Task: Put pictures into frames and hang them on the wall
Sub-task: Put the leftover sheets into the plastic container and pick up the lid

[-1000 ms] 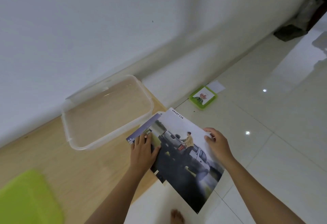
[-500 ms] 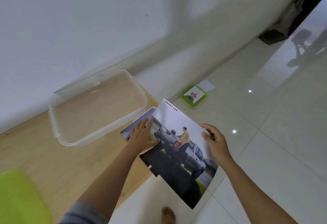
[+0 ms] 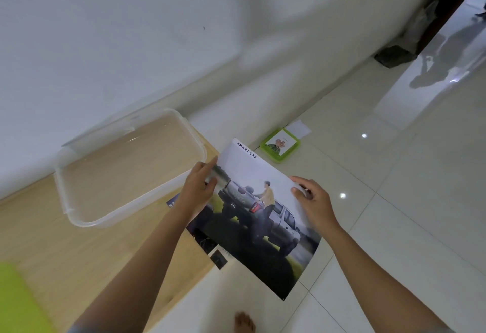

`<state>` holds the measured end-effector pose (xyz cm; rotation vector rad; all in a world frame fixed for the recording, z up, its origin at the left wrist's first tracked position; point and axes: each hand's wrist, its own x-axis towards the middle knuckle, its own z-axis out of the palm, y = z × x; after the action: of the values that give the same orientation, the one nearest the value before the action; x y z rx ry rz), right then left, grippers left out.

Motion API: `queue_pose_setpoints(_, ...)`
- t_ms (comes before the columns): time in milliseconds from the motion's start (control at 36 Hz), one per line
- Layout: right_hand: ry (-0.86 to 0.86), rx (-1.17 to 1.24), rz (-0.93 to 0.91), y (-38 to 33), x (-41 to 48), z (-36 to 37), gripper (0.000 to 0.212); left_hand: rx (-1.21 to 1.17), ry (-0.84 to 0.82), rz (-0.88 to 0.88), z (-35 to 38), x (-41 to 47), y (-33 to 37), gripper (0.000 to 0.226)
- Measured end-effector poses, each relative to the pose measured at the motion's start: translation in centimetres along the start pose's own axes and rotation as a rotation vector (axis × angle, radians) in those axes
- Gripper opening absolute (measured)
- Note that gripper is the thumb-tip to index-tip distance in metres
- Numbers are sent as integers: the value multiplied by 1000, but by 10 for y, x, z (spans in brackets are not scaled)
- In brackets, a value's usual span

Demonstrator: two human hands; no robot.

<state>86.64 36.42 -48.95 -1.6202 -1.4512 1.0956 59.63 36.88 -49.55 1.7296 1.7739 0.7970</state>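
Both bare forearms reach forward from the near edge of view and converge on 1 large picture [image 3: 252,227]. The left hand [image 3: 198,188] pinches its left long edge near the far end. The right hand [image 3: 314,201] grips the opposite long edge, thumb on the printed face. The picture, a pickup truck headed "SMART CAB", is held over the table's [image 3: 79,253] right edge, partly above the floor [image 3: 394,227]. Its long axis runs from the wall toward the person, slanting right, with the heading at the far end. More pictures [image 3: 202,235] lie under it on the table. A clear container [image 3: 86,223] sits just left. A green frame [image 3: 272,155] lies on the floor by the wall.
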Motion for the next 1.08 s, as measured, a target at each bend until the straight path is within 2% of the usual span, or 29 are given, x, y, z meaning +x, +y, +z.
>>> queue_pose_setpoints(139, -27, -21, -53, -32, -5, -1, 24, -95, 52, 25, -40, -7, 7, 48)
queue_pose_setpoints(306, -34, -64, -94, -79, -12, 4, 20, -302, 218, -28, -105, -28, 7, 40)
queue_pose_setpoints(417, -69, 47, -119, -109, -23, 17, 23, -401, 332, -60, -152, -48, -11, 40)
queue_pose_setpoints(556, -79, 257, -64, -132, -27, 56, 33, -497, 417, -147, -185, -73, -43, 41)
queue_pose_setpoints(722, -76, 357, -24, -141, 1, 112, 44, -574, 589, -300, -196, -90, -81, 40)
queue_pose_setpoints(806, -141, 332, -39, -149, 27, 142, 47, -565, 690, -377, -196, -86, -97, 41)
queue_pose_setpoints(972, -239, 188, -88, -154, 100, 193, 38, -517, 862, -493, -179, -63, -115, 38)
queue_pose_setpoints(1083, -245, 113, -145, -161, 148, 222, 27, -415, 844, -528, -167, -49, -123, 33)
